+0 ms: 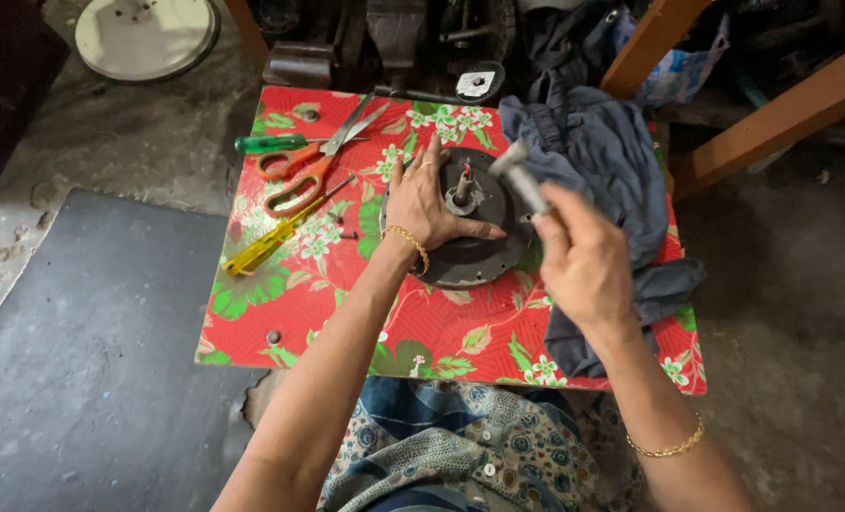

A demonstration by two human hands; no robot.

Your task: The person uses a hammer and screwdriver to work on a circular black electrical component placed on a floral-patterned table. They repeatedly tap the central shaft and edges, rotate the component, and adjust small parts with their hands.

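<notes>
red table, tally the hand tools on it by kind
On the red table:
screwdrivers: 2, green-handled and yellow-handled
scissors: 1, orange-handled
total: 3
The grey cylinder tool is not counted: the right hand holds it above the table.

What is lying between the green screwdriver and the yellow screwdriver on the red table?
In the head view, orange-handled scissors lie between the green screwdriver and the yellow screwdriver.
</notes>
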